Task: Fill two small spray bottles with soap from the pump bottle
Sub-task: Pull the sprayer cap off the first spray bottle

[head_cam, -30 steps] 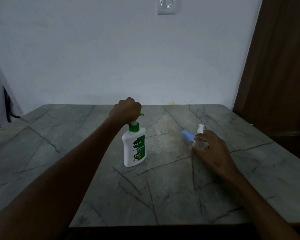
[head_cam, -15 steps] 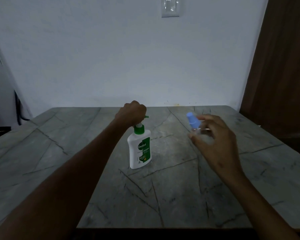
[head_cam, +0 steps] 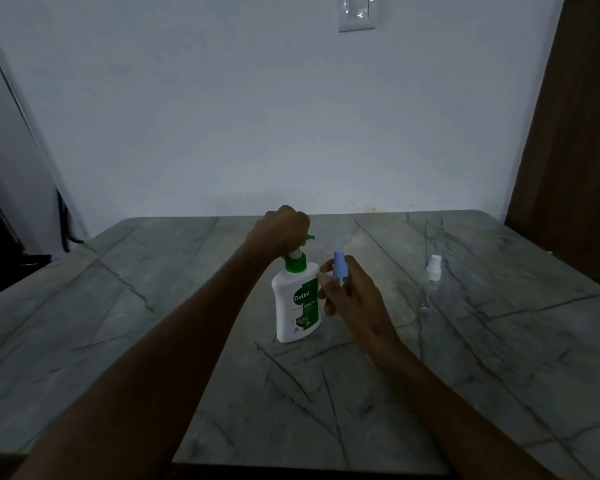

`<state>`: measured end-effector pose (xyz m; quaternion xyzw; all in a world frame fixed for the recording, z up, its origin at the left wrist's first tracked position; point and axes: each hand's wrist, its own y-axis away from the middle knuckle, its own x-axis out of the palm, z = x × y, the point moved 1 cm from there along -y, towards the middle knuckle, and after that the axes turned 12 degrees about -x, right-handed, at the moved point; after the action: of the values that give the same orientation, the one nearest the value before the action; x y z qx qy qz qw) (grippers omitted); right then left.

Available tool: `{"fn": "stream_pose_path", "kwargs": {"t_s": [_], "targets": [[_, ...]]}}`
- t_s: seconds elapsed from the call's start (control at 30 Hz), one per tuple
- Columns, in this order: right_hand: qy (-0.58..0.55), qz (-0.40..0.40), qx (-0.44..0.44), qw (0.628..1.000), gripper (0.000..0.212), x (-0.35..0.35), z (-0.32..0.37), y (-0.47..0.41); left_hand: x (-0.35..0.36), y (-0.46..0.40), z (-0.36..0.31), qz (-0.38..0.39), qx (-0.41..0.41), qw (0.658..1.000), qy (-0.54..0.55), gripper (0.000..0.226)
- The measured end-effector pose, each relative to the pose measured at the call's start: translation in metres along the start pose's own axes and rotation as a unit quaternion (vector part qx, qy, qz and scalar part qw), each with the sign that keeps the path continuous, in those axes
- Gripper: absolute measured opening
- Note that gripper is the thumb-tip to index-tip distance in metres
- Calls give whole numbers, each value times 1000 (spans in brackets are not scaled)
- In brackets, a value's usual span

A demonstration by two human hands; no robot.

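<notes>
On a grey marbled table (head_cam: pixel 153 341), seen from the head camera, we have both bare arms stretched forward. Our left hand (head_cam: pixel 283 232) is curled into a fist over the green pump head of the white pump bottle (head_cam: pixel 297 303), which stands upright directly beneath it. Just to the right of that bottle, our right hand (head_cam: pixel 352 299) has its fingers wrapped around a small clear spray bottle with a blue cap (head_cam: pixel 338 266); the cap pokes up above our fingers, close beside the pump bottle's neck. Well apart to the right of our right hand, a second clear spray bottle with a white cap (head_cam: pixel 433 271) stands alone on the table.
</notes>
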<state>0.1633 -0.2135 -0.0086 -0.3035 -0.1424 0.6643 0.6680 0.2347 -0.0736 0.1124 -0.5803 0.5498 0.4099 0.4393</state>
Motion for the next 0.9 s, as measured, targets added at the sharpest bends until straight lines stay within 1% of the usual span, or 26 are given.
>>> {"fn": "stream_pose_path", "kwargs": {"t_s": [0.07, 0.1, 0.17, 0.23, 0.27, 0.3, 0.33, 0.37, 0.4, 0.43, 0.47, 0.5, 0.53, 0.57, 0.6, 0.63, 0.7, 0.77, 0.83, 0.9], "targets": [[8, -21, -21, 1000, 20, -3, 9, 1, 0, -4, 4, 2, -7, 1000, 12, 26], [5, -36, -23, 999, 21, -6, 14, 2, -1, -6, 6, 4, -20, 999, 38, 25], [-12, -56, -20, 998, 21, -13, 25, 6, -2, -6, 11, 10, -54, 986, 156, 31], [-15, -53, -23, 998, 20, -21, 33, 13, -3, 1, 11, -24, -67, 963, 260, 41], [-12, -46, -28, 998, 19, -24, 37, 18, -3, 8, 8, -60, -66, 953, 288, 44], [-8, -38, -34, 999, 18, -28, 38, 22, -3, 17, 5, -119, -55, 945, 299, 45], [-5, -32, -35, 999, 17, -31, 39, 26, -2, 28, 4, -202, -37, 935, 289, 44], [-4, -29, -33, 999, 16, -34, 39, 29, -1, 40, 3, -295, -10, 918, 266, 41], [-4, -28, -28, 999, 17, -37, 39, 32, 0, 59, 1, -383, 21, 891, 244, 35], [-8, -31, -24, 999, 21, -40, 40, 34, 5, 76, 0, -453, 55, 858, 234, 28], [-9, -33, -23, 999, 26, -42, 40, 36, 13, 92, -1, -500, 92, 830, 228, 23], [-2, -34, -25, 999, 32, -45, 40, 37, 25, 109, -3, -518, 134, 814, 226, 19], [18, -33, -24, 999, 37, -47, 39, 37, 40, 124, -5, -509, 175, 813, 225, 17], [42, -30, -21, 998, 40, -48, 40, 37, 57, 138, -6, -477, 210, 824, 222, 16], [61, -27, -16, 998, 40, -49, 40, 37, 75, 149, -5, -425, 226, 848, 222, 16], [67, -25, -11, 997, 37, -50, 39, 37, 92, 155, -4, -368, 222, 873, 230, 15], [78, -12, -8, 997, 28, -51, 38, 38, 115, 162, 0, -268, 169, 912, 259, 19], [110, 7, -12, 994, 26, -50, 37, 40, 125, 162, 1, -193, 131, 929, 287, 32], [120, 33, -10, 992, 26, -48, 36, 41, 126, 158, 1, -160, 104, 936, 295, 40], [135, 69, -10, 988, 26, -45, 38, 41, 123, 155, 0, -147, 72, 944, 286, 33]]}}
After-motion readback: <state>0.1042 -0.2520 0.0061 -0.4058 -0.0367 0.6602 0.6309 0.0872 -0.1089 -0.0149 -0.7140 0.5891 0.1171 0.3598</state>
